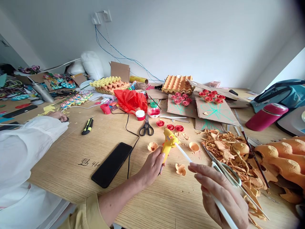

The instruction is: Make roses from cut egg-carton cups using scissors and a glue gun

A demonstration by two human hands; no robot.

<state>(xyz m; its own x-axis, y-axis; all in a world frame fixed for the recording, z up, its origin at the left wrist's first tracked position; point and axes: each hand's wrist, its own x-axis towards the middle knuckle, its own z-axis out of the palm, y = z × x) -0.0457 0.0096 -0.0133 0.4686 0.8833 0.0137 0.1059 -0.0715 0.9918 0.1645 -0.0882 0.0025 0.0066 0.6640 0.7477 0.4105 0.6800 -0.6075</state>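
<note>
My left hand point(148, 168) is wrapped round the handle of a yellow hot glue gun point(168, 144) above the table. A long white glue stick point(183, 153) runs from the back of the gun toward me, and my right hand point(220, 192) holds it between thumb and fingers. Around the gun lie orange cups cut from egg carton: a petalled cup point(152, 147), a round cup point(194, 147) and a flower-shaped piece point(181, 169). Just beyond are several red paper flowers point(160, 123) and black-handled scissors point(146, 128).
At right are orange scraps point(221, 143), pale-handled scissors point(234, 176), egg cartons point(283, 156) and a pink bottle point(267, 116). A phone point(111, 164) and cutter point(87, 126) lie left. Cardboard point(215, 109) bears red flowers. Another person's white sleeve point(40, 136) reaches in at left.
</note>
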